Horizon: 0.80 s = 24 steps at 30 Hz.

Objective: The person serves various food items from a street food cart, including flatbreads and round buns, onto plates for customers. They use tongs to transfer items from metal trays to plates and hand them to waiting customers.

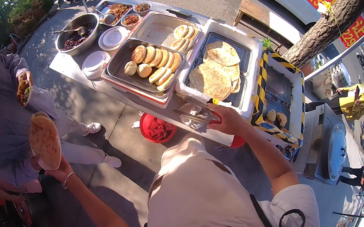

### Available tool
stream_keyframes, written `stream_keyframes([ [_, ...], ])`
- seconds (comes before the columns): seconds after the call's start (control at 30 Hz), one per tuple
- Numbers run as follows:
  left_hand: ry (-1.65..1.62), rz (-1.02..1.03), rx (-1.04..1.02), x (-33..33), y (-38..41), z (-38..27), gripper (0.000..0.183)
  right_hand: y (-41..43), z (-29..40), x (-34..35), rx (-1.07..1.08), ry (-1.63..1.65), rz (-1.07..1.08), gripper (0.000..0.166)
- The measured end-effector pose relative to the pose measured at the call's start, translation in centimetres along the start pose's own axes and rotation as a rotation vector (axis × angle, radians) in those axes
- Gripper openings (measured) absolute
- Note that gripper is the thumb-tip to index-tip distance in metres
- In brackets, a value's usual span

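Note:
My left hand (60, 174) is stretched out to the left. It grips the lower rim of a white plate that carries a round flatbread (44, 142). A person in a grey jacket (0, 118) stands there, with one hand (35, 162) at the plate's edge. My right hand (227, 119) is closed around the red-handled end of metal tongs (193, 113), low over the table's near edge by crumpled paper (190, 108). Just beyond my right hand, large flatbreads (215, 77) lie in a white foam box (182, 83). Left of that box, a metal tray (116, 71) holds several round buns (158, 59).
A steel bowl (65, 52), paper plates (96, 63) and dishes of chopped food (118, 12) stand at the table's far left. Under the near edge is a red bucket (158, 127). A striped-tape box (302, 108) and a tree trunk (329, 22) are on the right.

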<state>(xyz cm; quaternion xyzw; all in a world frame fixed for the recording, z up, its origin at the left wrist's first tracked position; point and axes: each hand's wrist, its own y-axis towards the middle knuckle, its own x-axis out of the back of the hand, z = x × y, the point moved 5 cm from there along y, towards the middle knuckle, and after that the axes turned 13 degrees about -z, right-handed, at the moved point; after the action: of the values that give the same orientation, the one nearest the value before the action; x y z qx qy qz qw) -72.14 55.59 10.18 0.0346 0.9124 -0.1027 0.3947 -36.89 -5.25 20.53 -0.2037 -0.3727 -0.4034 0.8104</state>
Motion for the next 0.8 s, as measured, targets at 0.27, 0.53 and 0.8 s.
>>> stream_keyframes([
  [0.27,-0.204,-0.416,-0.027,9.5,-3.7,0.5,0.094,-8.1,-12.9,0.4,-0.334,0.162,-0.361,0.064],
  [0.53,1.228,0.132,0.608,3.8,-25.7,28.8,0.044,-3.3,-25.5,0.3,-0.579,0.045,-0.484,0.058],
  [0.8,1.667,1.734,-0.371,-14.3,-41.2,44.3,0.098,-1.3,-29.9,0.4,-0.788,0.013,-0.410,0.069],
])
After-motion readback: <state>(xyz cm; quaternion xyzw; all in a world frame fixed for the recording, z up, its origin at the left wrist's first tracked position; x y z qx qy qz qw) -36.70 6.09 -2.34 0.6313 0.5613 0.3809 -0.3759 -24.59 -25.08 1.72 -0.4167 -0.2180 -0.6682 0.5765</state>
